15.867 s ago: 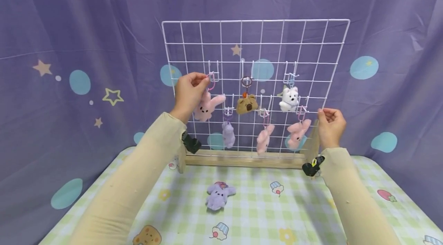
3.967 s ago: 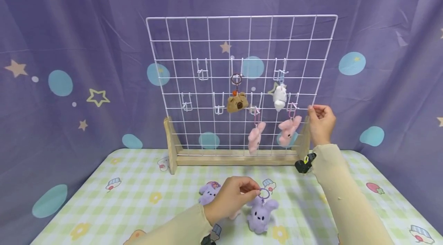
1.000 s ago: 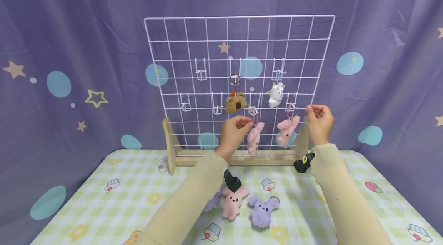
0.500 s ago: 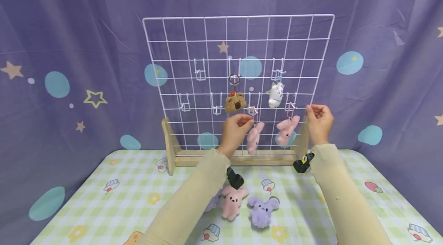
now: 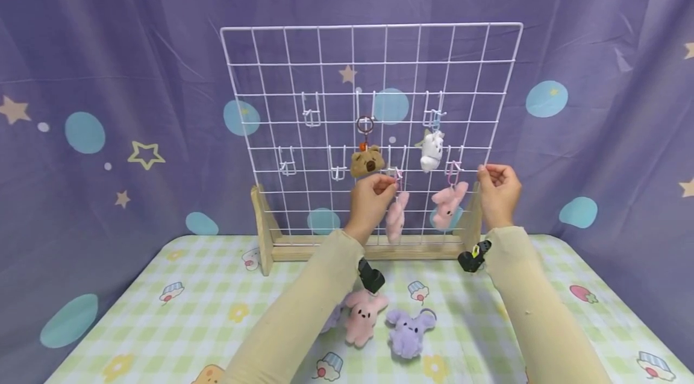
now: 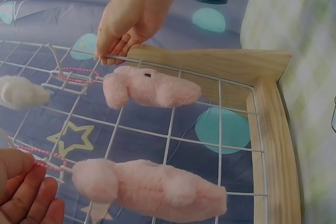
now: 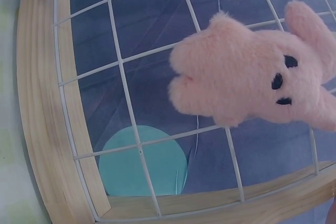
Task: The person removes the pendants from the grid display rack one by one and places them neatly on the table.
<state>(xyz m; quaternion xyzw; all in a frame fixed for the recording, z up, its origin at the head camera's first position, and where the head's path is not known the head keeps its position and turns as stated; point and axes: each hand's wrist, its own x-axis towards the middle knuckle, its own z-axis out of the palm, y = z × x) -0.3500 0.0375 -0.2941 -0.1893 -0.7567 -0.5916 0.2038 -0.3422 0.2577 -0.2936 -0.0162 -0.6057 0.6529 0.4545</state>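
My left hand [image 5: 370, 206] pinches the pink bead chain [image 6: 42, 162] of a plush bunny keychain [image 5: 397, 221], at a lower hook of the white wire grid [image 5: 371, 62]. The chain still appears to be at the hook; whether it is free of it I cannot tell. At the grid's right edge, my right hand [image 5: 500, 194] grips the wire between thumb and fingers. Between the hands hangs another pink bunny keychain [image 5: 450, 204], seen up close in the right wrist view. A brown bear keychain [image 5: 367, 162] and a white plush keychain [image 5: 432, 152] hang higher up.
Bare hooks [image 5: 311, 119] sit on the grid's left half. Its wooden base [image 5: 368, 251] stands on a checked tablecloth [image 5: 206, 305]. On the cloth lie a pink bunny [image 5: 362, 319], a purple bunny [image 5: 409, 333] and another purple plush [image 5: 332, 319], partly behind my left sleeve.
Earlier, a pink and a purple bunny left the grid for the table. My left hand rose from the table to the hanging bunny's chain, then slightly higher. My right hand stays on the grid.
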